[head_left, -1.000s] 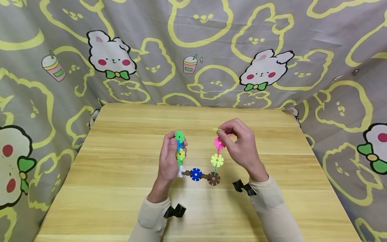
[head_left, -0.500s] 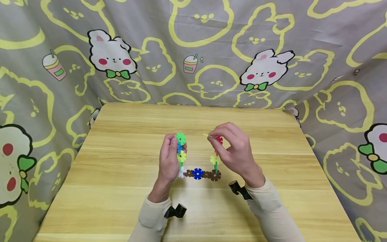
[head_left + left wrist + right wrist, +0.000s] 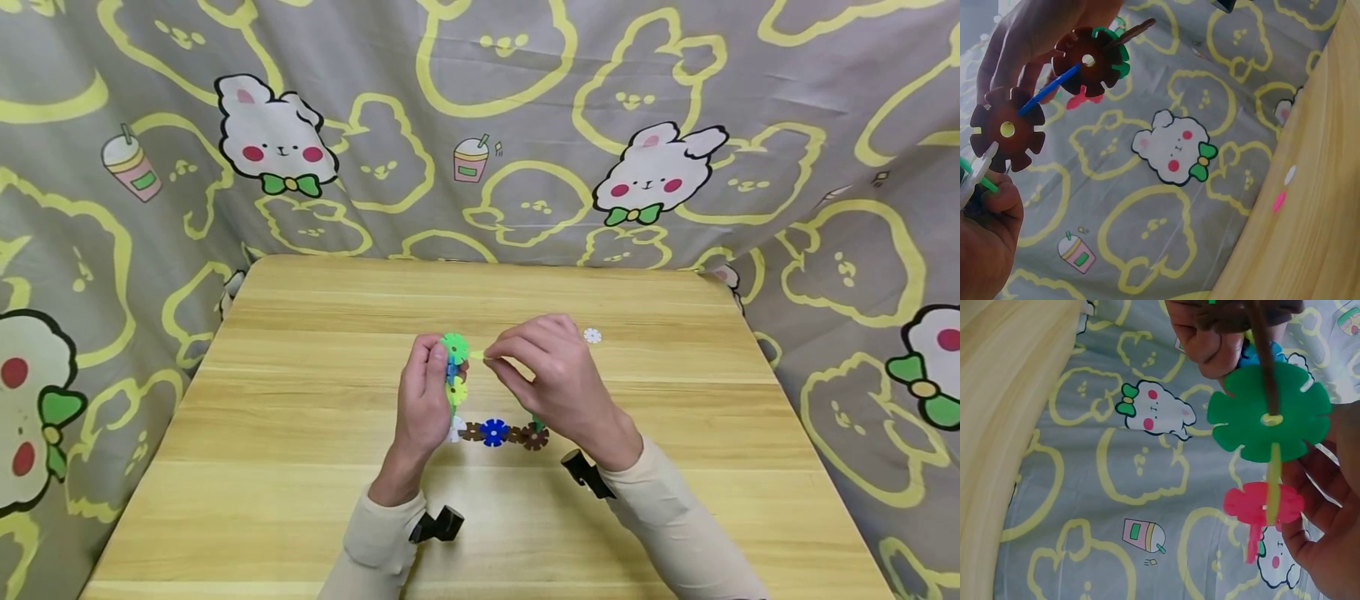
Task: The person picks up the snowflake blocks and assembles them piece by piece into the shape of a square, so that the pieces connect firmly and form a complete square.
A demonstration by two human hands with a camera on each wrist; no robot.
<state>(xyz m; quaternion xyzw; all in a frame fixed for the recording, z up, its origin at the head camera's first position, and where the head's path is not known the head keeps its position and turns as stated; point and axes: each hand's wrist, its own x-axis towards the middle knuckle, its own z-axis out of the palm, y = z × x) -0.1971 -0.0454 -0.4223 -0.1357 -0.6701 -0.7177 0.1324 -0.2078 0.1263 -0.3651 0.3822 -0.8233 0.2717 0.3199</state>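
A U-shaped chain of notched plastic snowflake discs hangs between my hands above the table. My left hand [image 3: 424,400] grips its left side, where a green disc [image 3: 454,347] tops a yellow disc [image 3: 457,390] and a white disc [image 3: 457,429]. Along the bottom run a blue disc [image 3: 493,432] and brown discs [image 3: 535,436]. My right hand [image 3: 561,375] pinches the chain's other end, a yellow-green disc [image 3: 477,355] seen edge-on close to the green one; whether they touch I cannot tell. From the right wrist, a dark green disc [image 3: 1241,419] and a pink disc [image 3: 1241,503] show on the right side.
A loose white disc [image 3: 592,335] lies on the wooden table [image 3: 300,375] beyond my right hand. Beside it in the left wrist view is a pink disc [image 3: 1279,202]. A patterned grey curtain [image 3: 405,75] hangs around the table's back and sides.
My right hand has moved left and slightly nearer, bringing the yellow-green disc up to the green disc. The loose white disc has come into view behind it. My left hand has barely moved.
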